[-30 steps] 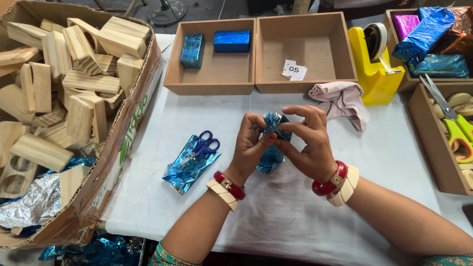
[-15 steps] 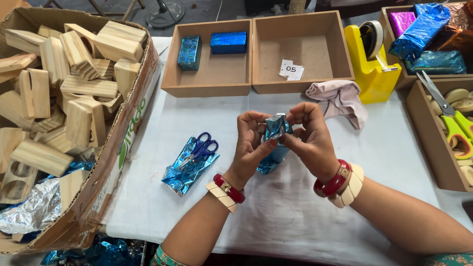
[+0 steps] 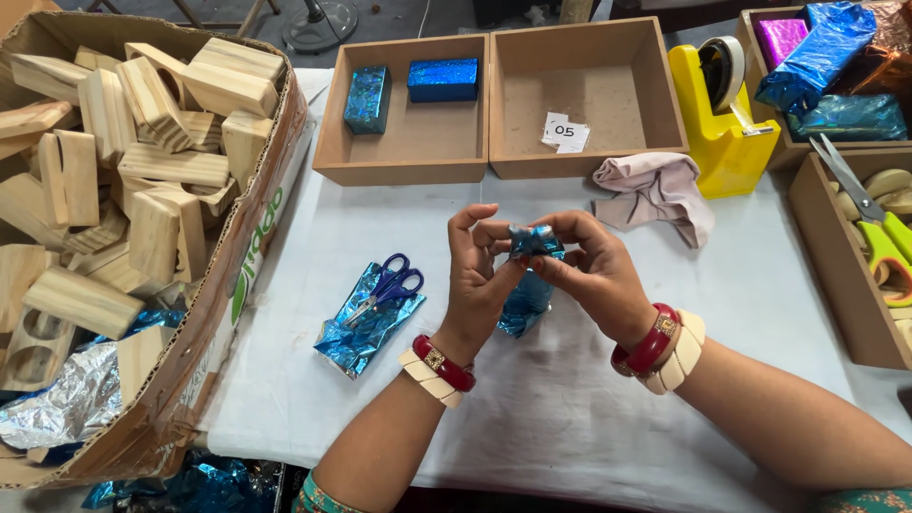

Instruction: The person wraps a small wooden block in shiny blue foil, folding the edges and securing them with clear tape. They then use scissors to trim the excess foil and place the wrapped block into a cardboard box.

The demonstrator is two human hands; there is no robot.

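Note:
My left hand [image 3: 478, 275] and my right hand [image 3: 591, 271] both pinch a small block wrapped in shiny blue foil [image 3: 530, 271], held upright above the white tablecloth [image 3: 532, 408]. The fingertips press the foil folds at the block's top end. Loose foil hangs below the hands. Both wrists wear red and cream bangles. To the left lie blue-handled scissors [image 3: 389, 285] on a crumpled blue foil sheet [image 3: 366, 323].
A cardboard box of wooden blocks [image 3: 142, 190] fills the left. Two wooden trays [image 3: 494, 161] sit at the back, the left holding two foil-wrapped blocks [image 3: 444, 79]. A yellow tape dispenser [image 3: 722, 114], a pink cloth [image 3: 660, 190], foil rolls [image 3: 822, 57] and green-handled scissors [image 3: 879, 228] lie right.
The hands have lifted the wrapped block slightly and shifted their fingertips onto its top end, folding the foil there. Nothing else on the table has moved.

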